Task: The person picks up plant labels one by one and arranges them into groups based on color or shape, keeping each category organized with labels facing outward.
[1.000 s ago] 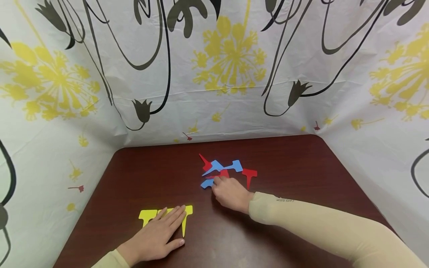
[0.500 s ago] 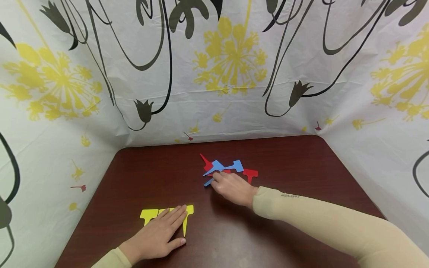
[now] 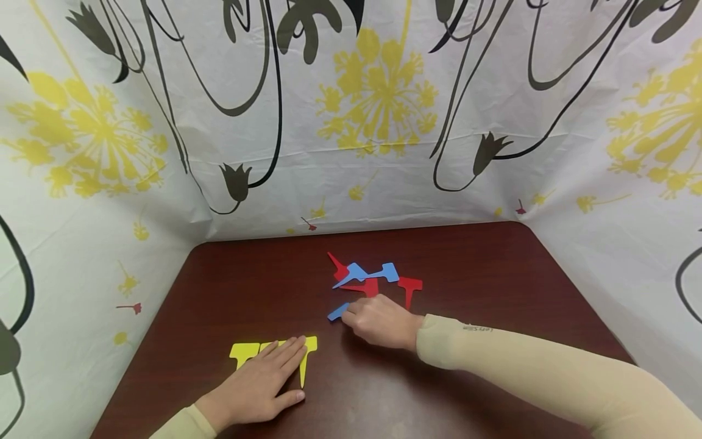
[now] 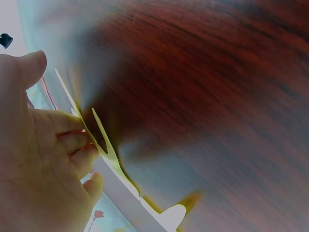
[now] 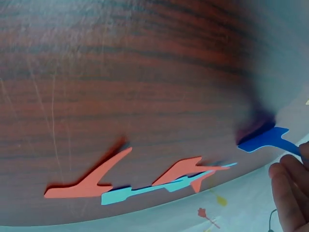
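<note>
My right hand (image 3: 379, 321) pinches a blue T-shaped plant label (image 3: 337, 312), just in front of the pile. In the right wrist view the head of this blue label stands off the table, above its shadow, with its stem going into my fingers (image 5: 285, 186). My left hand (image 3: 260, 385) rests nearly flat, fingers straight, on a row of yellow T-shaped plant labels (image 3: 244, 350) at the near left. It covers the middle of the row; the rightmost yellow label (image 3: 310, 345) shows beyond the fingertips. The yellow row (image 4: 118, 169) also appears in the left wrist view.
Behind my right hand lie the red labels (image 3: 409, 284) and two blue labels (image 3: 389, 272), partly overlapping. The dark brown table (image 3: 252, 274) has rounded far corners. A patterned white cloth (image 3: 307, 146) hangs behind and along both sides.
My right hand has drawn the blue label away from the pile, toward the near side. A red label behind it is more exposed. My left hand stays on the yellow row.
</note>
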`<state>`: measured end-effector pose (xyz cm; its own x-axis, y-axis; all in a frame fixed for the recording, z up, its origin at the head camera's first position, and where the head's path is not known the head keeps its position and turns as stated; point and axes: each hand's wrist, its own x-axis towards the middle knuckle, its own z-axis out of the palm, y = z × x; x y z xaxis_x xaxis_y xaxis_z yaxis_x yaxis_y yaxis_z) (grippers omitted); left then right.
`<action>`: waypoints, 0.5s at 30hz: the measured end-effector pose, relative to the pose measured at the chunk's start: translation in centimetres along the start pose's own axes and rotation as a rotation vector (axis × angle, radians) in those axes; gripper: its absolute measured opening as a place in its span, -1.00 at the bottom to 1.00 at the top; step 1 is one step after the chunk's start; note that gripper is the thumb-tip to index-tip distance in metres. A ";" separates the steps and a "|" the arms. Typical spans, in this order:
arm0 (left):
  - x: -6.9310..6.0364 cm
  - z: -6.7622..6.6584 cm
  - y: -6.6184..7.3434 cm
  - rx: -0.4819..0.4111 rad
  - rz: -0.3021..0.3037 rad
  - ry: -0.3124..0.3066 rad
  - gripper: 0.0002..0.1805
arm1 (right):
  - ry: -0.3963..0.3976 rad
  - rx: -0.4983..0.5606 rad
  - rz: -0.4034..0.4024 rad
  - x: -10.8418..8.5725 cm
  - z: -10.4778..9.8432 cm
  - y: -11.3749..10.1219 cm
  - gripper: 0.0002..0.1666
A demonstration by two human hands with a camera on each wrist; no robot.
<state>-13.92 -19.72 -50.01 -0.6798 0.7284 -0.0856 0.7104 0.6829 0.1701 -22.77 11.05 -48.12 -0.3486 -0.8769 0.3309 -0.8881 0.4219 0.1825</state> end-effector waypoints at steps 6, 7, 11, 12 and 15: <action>0.0 -0.1 0.0 -0.011 -0.001 -0.009 -0.19 | -0.011 0.060 -0.068 -0.2 0.4 -0.9 -0.98; -0.1 -0.1 0.0 -0.011 0.000 -0.010 -0.19 | -0.010 0.067 -0.080 -0.2 0.4 -1.1 -0.98; -0.1 -0.3 0.0 -0.009 0.005 -0.017 -0.20 | 0.000 0.083 -0.126 -0.3 0.6 -1.7 -0.93; -0.1 -0.3 0.0 -0.009 0.003 -0.023 -0.20 | 0.002 0.085 -0.135 -0.3 0.7 -1.9 -0.92; 0.0 -0.4 -0.1 -0.011 0.003 -0.033 -0.20 | 0.009 0.087 -0.154 -0.3 1.0 -2.4 -0.95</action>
<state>-14.03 -19.83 -49.59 -0.6714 0.7317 -0.1175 0.7101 0.6806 0.1807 -20.81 10.08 -49.58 -0.2043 -0.9273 0.3135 -0.9534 0.2611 0.1511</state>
